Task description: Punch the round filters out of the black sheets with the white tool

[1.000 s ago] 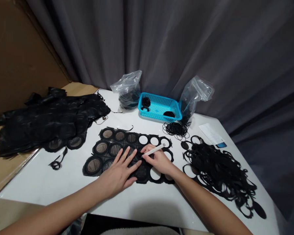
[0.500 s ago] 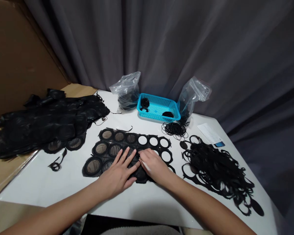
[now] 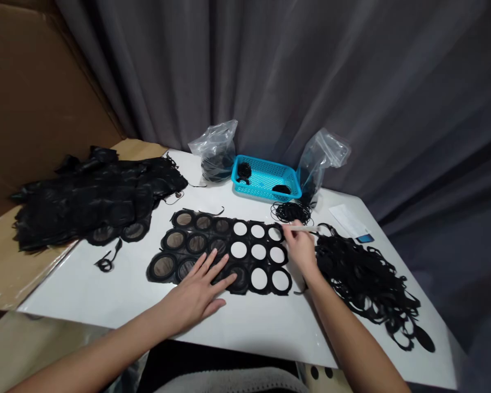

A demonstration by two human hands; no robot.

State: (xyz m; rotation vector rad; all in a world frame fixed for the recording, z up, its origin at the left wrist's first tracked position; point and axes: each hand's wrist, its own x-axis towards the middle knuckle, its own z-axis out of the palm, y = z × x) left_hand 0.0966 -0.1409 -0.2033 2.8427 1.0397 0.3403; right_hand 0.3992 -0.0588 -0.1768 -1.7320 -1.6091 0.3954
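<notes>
A black sheet of joined rings [image 3: 196, 243] lies flat on the white table. Several circles at its right show white through, while those on the left hold a dark, see-through film. My left hand [image 3: 198, 289] rests palm down on the sheet's lower middle, fingers spread. At the upper right corner of the sheet is my right hand [image 3: 300, 248], closed around a slim whitish stick-shaped tool [image 3: 306, 228] that points right. Whether its fingertips also grip the sheet's edge I cannot tell.
Black sheets [image 3: 85, 196] are stacked at left, with a loose scrap [image 3: 105, 264] nearby. Black cut strips [image 3: 368, 278] pile up at right. Behind stand a blue basket [image 3: 265, 192], two clear bags [image 3: 217, 158] [image 3: 317, 164], and thin black rings [image 3: 290, 212]. White paper [image 3: 347, 219] lies rear right.
My right hand has moved from the sheet's middle to its upper right corner. More white circles are uncovered there. My left hand stays on the sheet; the view has shifted slightly.
</notes>
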